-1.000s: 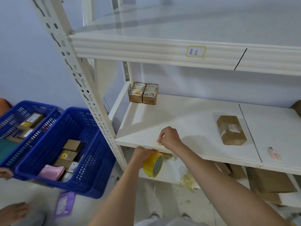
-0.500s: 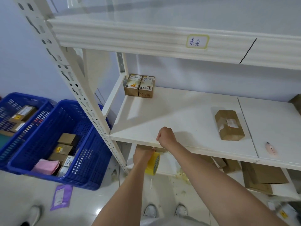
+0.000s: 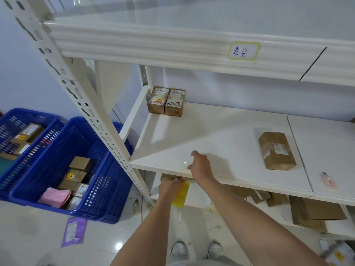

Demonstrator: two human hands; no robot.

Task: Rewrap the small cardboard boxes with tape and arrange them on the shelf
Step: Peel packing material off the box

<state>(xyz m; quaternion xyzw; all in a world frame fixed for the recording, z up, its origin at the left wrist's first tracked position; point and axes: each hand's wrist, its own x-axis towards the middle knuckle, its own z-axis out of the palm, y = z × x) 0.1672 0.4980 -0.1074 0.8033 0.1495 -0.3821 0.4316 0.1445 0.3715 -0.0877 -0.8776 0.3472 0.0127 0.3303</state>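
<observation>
i see the yellow tape roll gripped in my left hand just under the shelf edge; my right hand, above it, seems to pinch the clear strip's end. i judge i'm drawing tape out. next it goes to the brown box, well right of both hands.
</observation>
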